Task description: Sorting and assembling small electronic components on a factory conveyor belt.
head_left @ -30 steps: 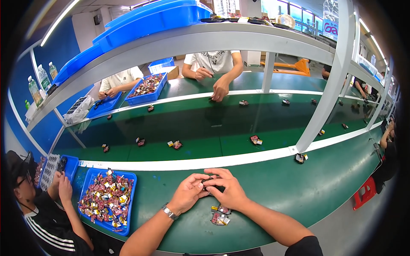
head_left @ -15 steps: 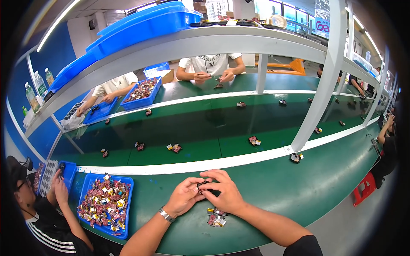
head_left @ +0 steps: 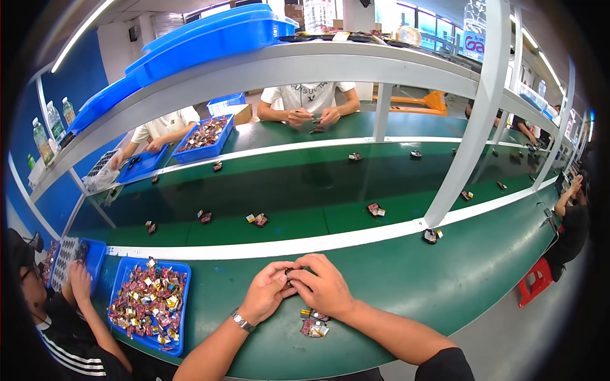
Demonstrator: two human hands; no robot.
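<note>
My left hand (head_left: 265, 293) and my right hand (head_left: 323, 287) meet over the near green strip of the bench, fingertips pinched together on a small dark part (head_left: 289, 273) that is mostly hidden between them. A watch sits on my left wrist. Just below my right hand lie a few small red, yellow and dark pieces (head_left: 314, 322) on the green surface. A blue tray (head_left: 181, 305) heaped with several small colourful parts stands to the left of my left hand.
A green conveyor belt (head_left: 305, 190) with scattered small parts runs beyond a white stripe. A white post (head_left: 470, 127) stands right of centre under a shelf with blue bins (head_left: 210, 38). A person works at my left (head_left: 70, 317); others sit opposite and at right.
My hands have stayed joined on the small part with only slight finger shifts. The view has tilted a little, and the parts on the belt have drifted slightly.
</note>
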